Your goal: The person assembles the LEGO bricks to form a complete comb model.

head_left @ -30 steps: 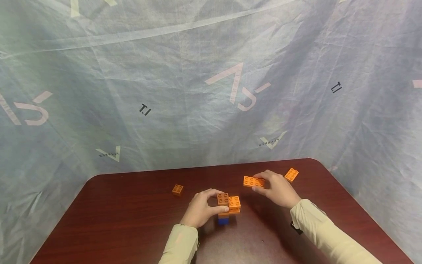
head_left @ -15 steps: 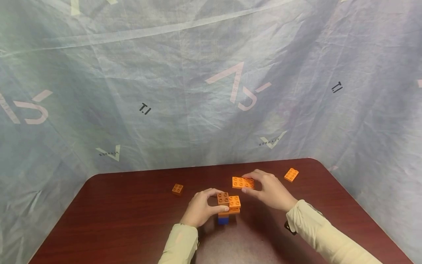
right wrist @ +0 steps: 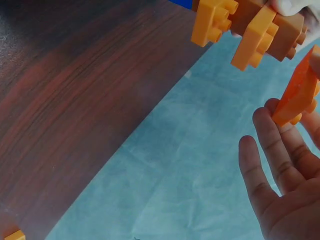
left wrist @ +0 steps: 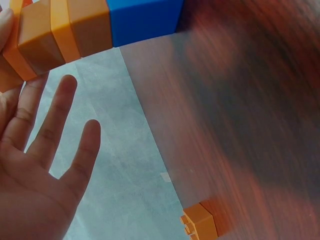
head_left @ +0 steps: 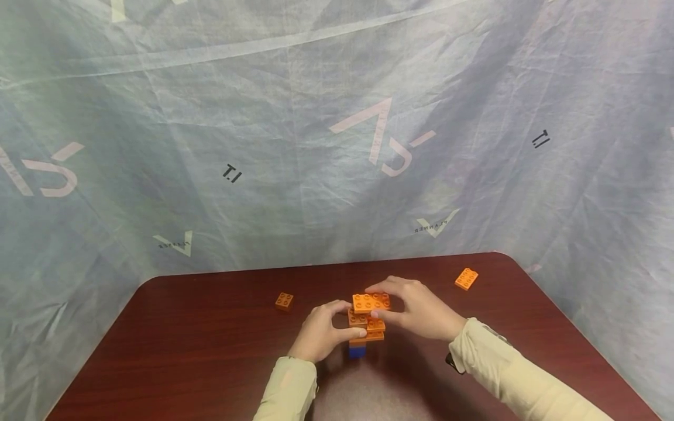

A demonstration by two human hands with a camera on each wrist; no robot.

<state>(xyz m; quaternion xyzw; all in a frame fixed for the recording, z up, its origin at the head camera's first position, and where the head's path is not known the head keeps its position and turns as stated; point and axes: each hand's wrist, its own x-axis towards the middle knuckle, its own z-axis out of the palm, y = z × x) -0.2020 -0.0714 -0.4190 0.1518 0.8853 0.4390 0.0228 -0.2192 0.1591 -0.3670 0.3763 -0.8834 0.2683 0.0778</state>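
Right now we are steadying a stack of bricks [head_left: 358,343] near the middle of the table [head_left: 210,351], with a blue brick [head_left: 357,352] sitting lowest and 2 orange layers jutting out to the right between brown ones. Our left hand [head_left: 321,334] is pinching the upper part between thumb and forefinger, its other fingers spreading away from the bricks. Our right hand [head_left: 421,308] is gripping an orange plate [head_left: 364,302] by its right end and holding it over the stack; the right wrist view is showing a gap, so we are judging the 2 as not yet joined. To be doing this well, we should be levelling the plate, which is looking tilted in that view, lining its edges up with the top brown brick [head_left: 357,320], and bracing from the left so that nothing is tipping toward the overhang. Farther off, a loose brown brick [head_left: 284,301] and a spare plate [head_left: 466,279] are lying apart on either side. From the head view we are not seeing the held plate's underside, and its front edge is partly covering the top studs. The left wrist view is cutting off the stack's upper end, while the right wrist view is catching only an orange corner [right wrist: 15,235], too cropped for identifying.
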